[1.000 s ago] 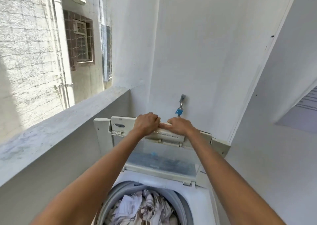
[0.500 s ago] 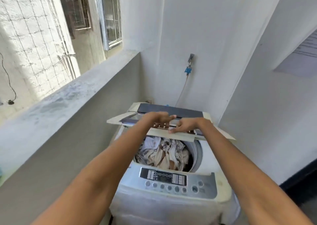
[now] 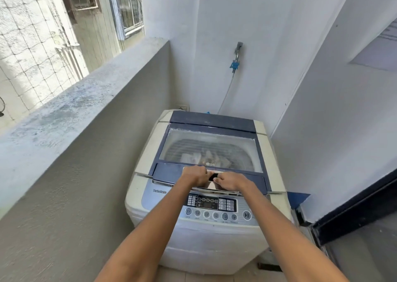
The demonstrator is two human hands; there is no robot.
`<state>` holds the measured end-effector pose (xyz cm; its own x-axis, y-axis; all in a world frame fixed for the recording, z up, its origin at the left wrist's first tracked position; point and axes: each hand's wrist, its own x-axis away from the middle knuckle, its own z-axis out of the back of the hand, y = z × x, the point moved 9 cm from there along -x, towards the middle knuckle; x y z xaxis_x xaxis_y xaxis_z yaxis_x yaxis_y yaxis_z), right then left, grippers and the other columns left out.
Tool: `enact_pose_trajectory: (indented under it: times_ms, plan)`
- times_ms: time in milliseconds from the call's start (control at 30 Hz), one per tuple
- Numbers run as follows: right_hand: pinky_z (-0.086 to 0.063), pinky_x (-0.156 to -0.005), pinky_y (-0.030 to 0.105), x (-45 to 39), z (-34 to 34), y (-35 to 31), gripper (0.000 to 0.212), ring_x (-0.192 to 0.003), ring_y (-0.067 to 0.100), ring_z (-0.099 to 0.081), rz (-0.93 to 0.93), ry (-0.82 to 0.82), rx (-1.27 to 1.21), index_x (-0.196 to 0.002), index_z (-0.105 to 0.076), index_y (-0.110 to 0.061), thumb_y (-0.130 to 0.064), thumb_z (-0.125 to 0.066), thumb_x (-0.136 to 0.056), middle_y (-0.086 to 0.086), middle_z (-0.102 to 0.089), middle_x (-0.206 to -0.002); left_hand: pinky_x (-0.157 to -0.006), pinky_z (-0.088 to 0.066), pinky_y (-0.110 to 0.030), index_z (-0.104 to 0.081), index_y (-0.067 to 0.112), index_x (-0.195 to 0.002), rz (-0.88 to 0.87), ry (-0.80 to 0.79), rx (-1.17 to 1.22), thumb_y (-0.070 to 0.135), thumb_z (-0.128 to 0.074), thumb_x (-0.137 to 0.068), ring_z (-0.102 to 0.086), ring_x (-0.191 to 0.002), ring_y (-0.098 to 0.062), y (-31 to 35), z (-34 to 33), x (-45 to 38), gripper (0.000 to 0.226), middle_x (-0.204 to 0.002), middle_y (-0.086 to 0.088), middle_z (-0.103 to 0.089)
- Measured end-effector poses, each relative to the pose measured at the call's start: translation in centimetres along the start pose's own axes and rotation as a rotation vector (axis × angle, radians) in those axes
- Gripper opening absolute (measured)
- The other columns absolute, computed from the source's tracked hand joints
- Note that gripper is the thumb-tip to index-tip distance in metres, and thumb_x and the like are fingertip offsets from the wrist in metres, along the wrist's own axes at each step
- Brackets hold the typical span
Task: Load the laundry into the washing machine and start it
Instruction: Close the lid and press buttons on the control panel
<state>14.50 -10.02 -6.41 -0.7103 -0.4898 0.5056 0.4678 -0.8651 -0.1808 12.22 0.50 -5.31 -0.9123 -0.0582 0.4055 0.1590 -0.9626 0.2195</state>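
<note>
A white and blue top-loading washing machine (image 3: 214, 236) stands in the corner. Its folding lid (image 3: 169, 172) lies flat and closed. Through the lid's clear window (image 3: 210, 150) I see pale laundry (image 3: 206, 158) in the drum. My left hand (image 3: 196, 175) and my right hand (image 3: 228, 180) rest side by side on the lid handle (image 3: 211, 177) at its front edge, fingers curled over it. Just below the hands sits the control panel (image 3: 212, 203) with a row of round buttons and a start/pause button (image 3: 247, 215) at the right.
A grey concrete parapet (image 3: 71, 118) runs along the left, close to the machine. White walls close in behind and on the right. A tap with a blue hose fitting (image 3: 235, 63) hangs on the back wall. A dark door frame (image 3: 354, 213) stands at the right.
The lid came down from upright, through half folded, to flat and closed over the drum. Both hands followed it down on the handle. The view tilted downward.
</note>
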Motion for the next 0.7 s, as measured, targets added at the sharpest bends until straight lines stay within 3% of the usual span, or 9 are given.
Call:
enact_pose_trajectory:
  times_ms: [167,367,533,633,700]
  plan:
    - [-0.044,-0.084,0.038,-0.5,-1.5,0.5,0.036,-0.104,0.023,-0.059,-0.025,0.066,0.003,-0.089,-0.062,-0.018,-0.039,-0.033,-0.098,0.004,-0.066,-0.107,-0.078,-0.044,-0.03,-0.066,0.014,-0.101,-0.03,-0.024,-0.021,0.04,-0.051,-0.085,-0.062,-0.1,-0.025,-0.4,-2.2,-0.6,0.034,-0.108,-0.009,-0.069]
    - [-0.042,-0.084,0.039,0.7,-1.4,0.0,0.036,-0.105,0.026,-0.057,-0.021,0.284,-0.035,-0.095,-0.059,-0.011,-0.033,-0.032,-0.101,0.007,-0.063,-0.11,-0.08,-0.041,-0.027,-0.066,0.019,-0.105,-0.052,0.0,0.075,0.041,-0.058,-0.086,-0.061,-0.105,-0.021,-0.8,-2.4,-0.6,0.03,-0.11,-0.004,-0.068]
    - [-0.036,-0.093,0.037,1.8,-2.8,-0.5,0.029,-0.101,0.025,-0.057,-0.079,0.564,-0.079,-0.104,-0.058,-0.013,-0.026,-0.032,-0.102,0.005,-0.064,-0.104,-0.092,-0.037,-0.034,-0.062,0.02,-0.109,-0.061,0.339,0.18,0.036,-0.062,-0.086,-0.051,-0.113,-0.022,-1.0,-2.1,1.5,0.028,-0.116,-0.002,-0.06]
    - [-0.036,-0.093,0.031,3.4,-3.1,-1.8,0.02,-0.092,0.021,-0.059,-0.06,0.785,-0.146,-0.103,-0.061,-0.018,-0.018,-0.043,-0.094,-0.001,-0.063,-0.097,-0.088,-0.041,-0.036,-0.06,0.013,-0.113,-0.126,0.596,0.206,0.022,-0.053,-0.092,-0.054,-0.106,-0.027,-0.7,-2.6,4.3,0.024,-0.113,-0.007,-0.059]
    - [-0.035,-0.092,0.029,5.3,-4.0,-3.0,0.022,-0.089,0.019,-0.059,-0.014,0.899,-0.175,-0.099,-0.06,-0.02,-0.022,-0.04,-0.091,-0.003,-0.063,-0.093,-0.088,-0.046,-0.036,-0.062,0.009,-0.111,-0.14,0.732,0.253,0.013,-0.048,-0.091,-0.058,-0.102,-0.028,-0.8,-3.5,6.4,0.025,-0.111,-0.009,-0.062]
